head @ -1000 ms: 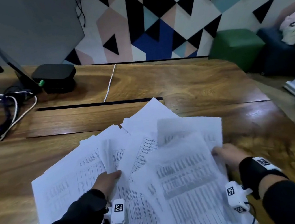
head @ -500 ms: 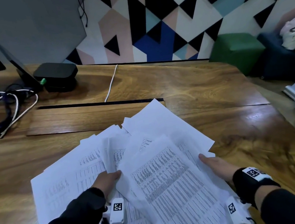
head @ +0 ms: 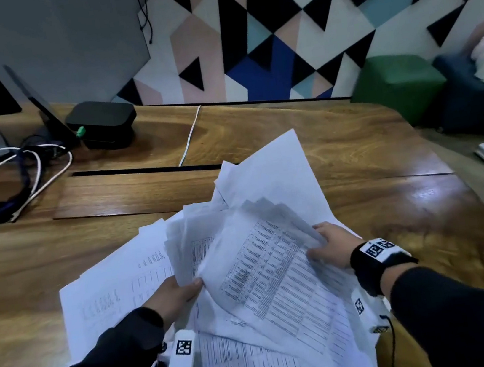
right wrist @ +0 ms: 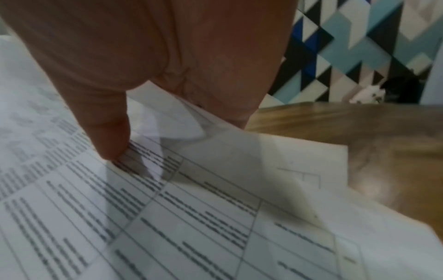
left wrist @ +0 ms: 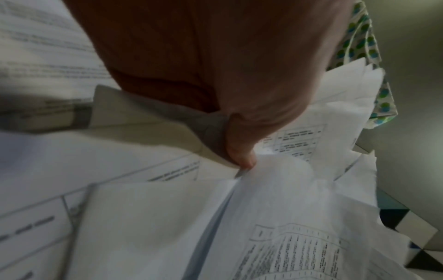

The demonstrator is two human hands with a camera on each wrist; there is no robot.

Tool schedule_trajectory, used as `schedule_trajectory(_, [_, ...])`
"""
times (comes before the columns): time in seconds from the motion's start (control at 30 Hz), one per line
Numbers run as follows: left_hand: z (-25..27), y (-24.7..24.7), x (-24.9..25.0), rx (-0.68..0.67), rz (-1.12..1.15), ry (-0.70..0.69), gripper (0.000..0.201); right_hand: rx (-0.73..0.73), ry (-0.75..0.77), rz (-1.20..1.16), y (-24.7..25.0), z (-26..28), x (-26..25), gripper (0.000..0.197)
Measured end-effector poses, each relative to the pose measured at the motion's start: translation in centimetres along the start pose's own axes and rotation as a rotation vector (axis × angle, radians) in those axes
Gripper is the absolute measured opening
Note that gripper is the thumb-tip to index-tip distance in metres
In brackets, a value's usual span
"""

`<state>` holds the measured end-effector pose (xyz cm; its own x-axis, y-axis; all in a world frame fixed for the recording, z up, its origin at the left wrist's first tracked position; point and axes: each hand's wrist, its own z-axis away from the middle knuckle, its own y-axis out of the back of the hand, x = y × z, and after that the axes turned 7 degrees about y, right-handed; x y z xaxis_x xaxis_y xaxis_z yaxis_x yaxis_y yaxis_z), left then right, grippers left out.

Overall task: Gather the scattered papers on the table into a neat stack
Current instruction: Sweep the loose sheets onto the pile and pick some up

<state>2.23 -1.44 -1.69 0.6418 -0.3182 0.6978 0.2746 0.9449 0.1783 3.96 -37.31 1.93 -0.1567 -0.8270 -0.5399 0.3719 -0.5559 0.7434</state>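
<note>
Papers [head: 266,276], white sheets printed with dense black tables, fanned in a loose overlapping heap on the near part of the glossy brown wooden table [head: 353,142]. Upper sheets lifted and curled off the heap, lower sheets lying flat beneath and spreading out to the left. Print too blurred in every view to read: only rows, columns and ruled cells.

Left hand [head: 173,298] at the left edge of the raised bunch, thumb over the top and fingers under, pinching several sheets; same pinch close up in the left wrist view [left wrist: 239,117], thumb tip on a folded corner. Right hand [head: 333,245] at the right edge of the same bunch, thumb pressed on the printed face and fingers curled beneath, grasping the sheets; thumb tip on the table lines in the right wrist view [right wrist: 167,56].

White wrist-camera blocks with black-and-white square markers [head: 182,356] under both forearms, black strap [head: 376,264] round the right wrist, dark sleeves on both arms.

Farther back on the table: flat black rounded box [head: 101,122] with a small green plug, tangle of white and dark cables [head: 16,177], single white cable [head: 190,137] running to the far edge. Behind: wall of black, blue, pink and white triangles [head: 274,23], green cube seat [head: 394,84] at right.
</note>
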Motion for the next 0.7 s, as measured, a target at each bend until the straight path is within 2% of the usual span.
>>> schedule_trajectory(0.03, [0.1, 0.1, 0.0, -0.009, 0.005, 0.0, 0.037, 0.0, 0.005, -0.035, -0.5, 0.0, -0.2, 0.01])
schedule_trajectory(0.1, [0.0, 0.3, -0.1, -0.02, 0.033, 0.018, 0.047, -0.002, 0.013, -0.077, -1.6, 0.0, -0.5, 0.006])
schedule_trajectory(0.13, [-0.2, 0.4, -0.2, -0.015, 0.051, 0.025, 0.045, -0.009, 0.008, -0.1, -1.7, 0.3, -0.7, 0.006])
schedule_trajectory(0.2, [-0.5, 0.4, -0.4, 0.009, 0.086, 0.067, 0.04, -0.009, -0.017, -0.154, -1.8, 0.6, -0.2, 0.011])
schedule_trajectory(0.37, [-0.6, -0.6, -0.1, 0.112, 0.128, 0.179, 0.072, 0.094, -0.187, -0.441, -2.1, 1.9, 3.1, 0.022])
schedule_trajectory(0.4, [-0.7, -0.9, -0.1, 0.103, 0.174, 0.195, 0.072, 0.083, -0.202, -0.471, -2.8, 2.1, 3.6, 0.029])
schedule_trajectory(0.5, [-0.2, -1.4, 0.6, -0.043, 0.267, 0.222, 0.073, 0.043, -0.201, -0.478, -6.7, 1.9, 3.9, 0.043])
schedule_trajectory(0.6, [-0.1, -1.4, 0.3, 0.015, 0.092, 0.152, 0.078, -0.01, -0.167, -0.552, -9.5, 2.1, 0.5, 0.045])
schedule_trajectory(0.67, [-0.9, -0.8, -0.7, 0.028, -0.01, 0.113, 0.078, -0.071, -0.113, -0.491, -9.5, 1.8, -1.2, 0.047])
schedule_trajectory(0.7, [-1.7, -0.4, -1.5, 0.039, -0.036, 0.124, 0.076, -0.056, -0.108, -0.428, -8.8, 1.3, -1.3, 0.054])
